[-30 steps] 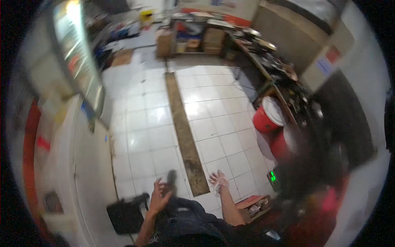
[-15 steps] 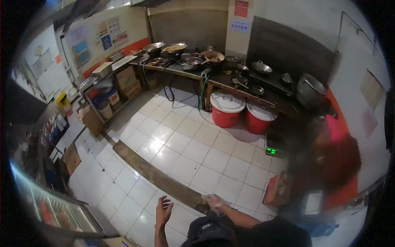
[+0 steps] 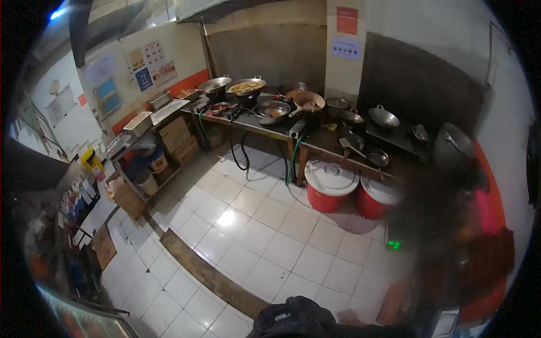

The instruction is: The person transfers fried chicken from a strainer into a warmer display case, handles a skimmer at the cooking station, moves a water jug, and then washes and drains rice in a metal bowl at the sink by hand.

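Note:
A smeared, skin-toned shape at the bottom edge, beside the dark clothing (image 3: 296, 318), is my right hand (image 3: 350, 316); its fingers are too blurred to read, and nothing in it can be made out. My left hand is out of the frame. Ahead, a long worktop holds a wide pan of food (image 3: 245, 86), a steel bowl (image 3: 271, 112), a brown pan (image 3: 309, 101) and a wok (image 3: 384, 116). Beneath it stand two red buckets with white lids (image 3: 331, 179).
White floor tiles (image 3: 253, 236) are crossed by a brown strip (image 3: 208, 273). A scale with green digits (image 3: 393, 244) is at the right, near a large pot (image 3: 453, 143). Shelving with boxes (image 3: 179, 138) stands at the back left.
The view has swung right and risen towards the worktop. My left hand has dropped out of sight, and my right hand, gloved in clear plastic earlier, is now low and blurred.

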Demonstrator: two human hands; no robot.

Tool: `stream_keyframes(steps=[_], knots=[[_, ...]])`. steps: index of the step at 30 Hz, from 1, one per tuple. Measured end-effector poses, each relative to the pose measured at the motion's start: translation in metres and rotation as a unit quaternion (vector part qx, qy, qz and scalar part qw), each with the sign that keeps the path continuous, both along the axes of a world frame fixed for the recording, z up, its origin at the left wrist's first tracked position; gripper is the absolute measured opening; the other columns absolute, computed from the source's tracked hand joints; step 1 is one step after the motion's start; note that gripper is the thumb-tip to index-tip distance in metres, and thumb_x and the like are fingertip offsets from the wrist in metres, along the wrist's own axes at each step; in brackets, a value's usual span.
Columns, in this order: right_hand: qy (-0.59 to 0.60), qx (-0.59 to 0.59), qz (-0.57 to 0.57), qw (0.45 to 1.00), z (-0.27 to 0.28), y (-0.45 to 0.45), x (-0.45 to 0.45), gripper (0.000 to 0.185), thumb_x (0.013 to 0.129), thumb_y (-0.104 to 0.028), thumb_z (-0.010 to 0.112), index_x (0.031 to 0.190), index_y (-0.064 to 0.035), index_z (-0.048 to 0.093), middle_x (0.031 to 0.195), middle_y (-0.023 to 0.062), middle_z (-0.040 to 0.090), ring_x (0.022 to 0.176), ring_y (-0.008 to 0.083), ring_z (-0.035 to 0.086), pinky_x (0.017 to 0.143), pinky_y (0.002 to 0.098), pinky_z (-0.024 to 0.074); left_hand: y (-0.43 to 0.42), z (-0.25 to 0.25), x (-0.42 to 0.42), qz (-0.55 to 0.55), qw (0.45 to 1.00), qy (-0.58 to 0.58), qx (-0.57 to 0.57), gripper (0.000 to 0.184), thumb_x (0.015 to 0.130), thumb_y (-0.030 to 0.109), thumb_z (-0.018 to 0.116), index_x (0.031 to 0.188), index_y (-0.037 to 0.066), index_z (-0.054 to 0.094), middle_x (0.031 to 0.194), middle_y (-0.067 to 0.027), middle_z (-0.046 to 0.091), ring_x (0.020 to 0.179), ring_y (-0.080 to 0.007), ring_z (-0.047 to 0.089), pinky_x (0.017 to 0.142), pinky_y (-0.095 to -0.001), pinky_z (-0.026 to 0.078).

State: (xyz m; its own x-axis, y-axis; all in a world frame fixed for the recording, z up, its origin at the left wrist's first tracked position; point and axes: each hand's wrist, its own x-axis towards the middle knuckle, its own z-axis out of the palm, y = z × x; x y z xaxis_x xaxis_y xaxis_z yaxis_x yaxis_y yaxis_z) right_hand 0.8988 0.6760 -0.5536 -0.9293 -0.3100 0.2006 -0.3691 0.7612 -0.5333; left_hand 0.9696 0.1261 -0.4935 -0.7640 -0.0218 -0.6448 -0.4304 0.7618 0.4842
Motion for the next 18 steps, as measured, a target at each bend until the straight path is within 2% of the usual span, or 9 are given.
stream_keyframes(steps=[1,2,3,4,5,7,15,17,18], knots=[[-0.173,-0.052,0.029,0.983,0.018,0.002,-0.049,0.018,0.082,-0.024,0.063,0.095,-0.0140,0.067,0.086,0.0075,0.065,0.085,0.0241,0.062,0.073,0.0446,0.0503,-0.002,-0.002,-0.017,0.091,0.994,-0.053,0.026,0.031,0.090,0.036,0.058,0.101,0.009,0.069,0.098,-0.0172,0.069,0.096,-0.0336,0.065,0.081,-0.0472,0.051],[-0.322,-0.459,0.062,0.826,-0.033,-0.007,-0.091,0.020,0.083,-0.024,0.063,0.098,-0.0116,0.067,0.085,0.0087,0.066,0.081,0.0242,0.063,0.071,0.0443,0.0514,-0.002,0.000,-0.043,0.150,0.985,-0.078,0.042,0.030,0.090,0.035,0.058,0.101,0.010,0.069,0.097,-0.0169,0.068,0.095,-0.0336,0.064,0.080,-0.0472,0.051],[-0.413,-0.765,0.060,0.491,-0.022,-0.035,-0.141,0.023,0.084,-0.025,0.064,0.101,-0.0092,0.066,0.085,0.0099,0.067,0.077,0.0244,0.064,0.069,0.0439,0.0525,-0.004,0.001,-0.070,0.190,0.976,-0.088,0.054,0.030,0.090,0.035,0.058,0.101,0.010,0.069,0.096,-0.0167,0.068,0.094,-0.0335,0.064,0.080,-0.0473,0.051],[-0.414,-0.462,-0.097,0.778,-0.008,-0.054,-0.186,0.022,0.086,-0.024,0.064,0.099,-0.0070,0.065,0.088,0.0111,0.067,0.077,0.0236,0.065,0.067,0.0406,0.0528,-0.006,0.002,-0.097,0.217,0.970,-0.090,0.067,0.029,0.090,0.034,0.059,0.101,0.010,0.069,0.095,-0.0165,0.068,0.093,-0.0335,0.064,0.080,-0.0473,0.051],[-0.463,-0.070,-0.193,0.862,0.071,-0.094,-0.243,0.021,0.088,-0.024,0.064,0.096,-0.0049,0.064,0.091,0.0122,0.067,0.078,0.0228,0.066,0.065,0.0373,0.0530,-0.008,0.000,-0.123,0.243,0.963,-0.091,0.078,0.028,0.089,0.034,0.059,0.101,0.010,0.069,0.094,-0.0162,0.068,0.092,-0.0335,0.064,0.079,-0.0474,0.051],[-0.496,-0.344,-0.261,0.754,0.052,-0.138,-0.323,0.026,0.092,-0.030,0.065,0.105,-0.0070,0.061,0.098,0.0134,0.066,0.077,0.0238,0.066,0.064,0.0375,0.0536,-0.014,-0.003,-0.174,0.279,0.951,-0.087,0.102,0.027,0.089,0.033,0.059,0.100,0.010,0.069,0.093,-0.0158,0.068,0.090,-0.0334,0.064,0.079,-0.0474,0.051],[-0.501,-0.434,-0.199,0.722,0.150,-0.316,-0.613,0.052,0.097,-0.041,0.058,0.137,-0.0136,0.043,0.117,0.0175,0.062,0.096,0.0285,0.066,0.075,0.0408,0.0551,-0.087,-0.027,-0.376,0.255,0.956,-0.068,0.128,0.022,0.088,0.029,0.061,0.098,0.010,0.068,0.086,-0.0139,0.068,0.083,-0.0331,0.064,0.076,-0.0478,0.051],[-0.492,-0.562,-0.125,0.653,0.165,-0.340,-0.665,0.054,0.096,-0.043,0.058,0.139,-0.0145,0.042,0.119,0.0185,0.061,0.100,0.0302,0.065,0.078,0.0409,0.0547,-0.114,-0.037,-0.436,0.111,0.990,-0.002,0.088,0.021,0.087,0.028,0.061,0.098,0.011,0.068,0.084,-0.0134,0.067,0.081,-0.0330,0.064,0.075,-0.0479,0.051],[-0.489,-0.560,-0.127,0.657,0.174,-0.352,-0.699,0.054,0.096,-0.043,0.058,0.139,-0.0145,0.042,0.119,0.0185,0.061,0.100,0.0302,0.065,0.078,0.0409,0.0547,-0.130,-0.044,-0.471,-0.094,0.992,0.080,-0.001,0.021,0.087,0.027,0.062,0.098,0.011,0.068,0.083,-0.0132,0.067,0.080,-0.0330,0.064,0.075,-0.0479,0.051]])
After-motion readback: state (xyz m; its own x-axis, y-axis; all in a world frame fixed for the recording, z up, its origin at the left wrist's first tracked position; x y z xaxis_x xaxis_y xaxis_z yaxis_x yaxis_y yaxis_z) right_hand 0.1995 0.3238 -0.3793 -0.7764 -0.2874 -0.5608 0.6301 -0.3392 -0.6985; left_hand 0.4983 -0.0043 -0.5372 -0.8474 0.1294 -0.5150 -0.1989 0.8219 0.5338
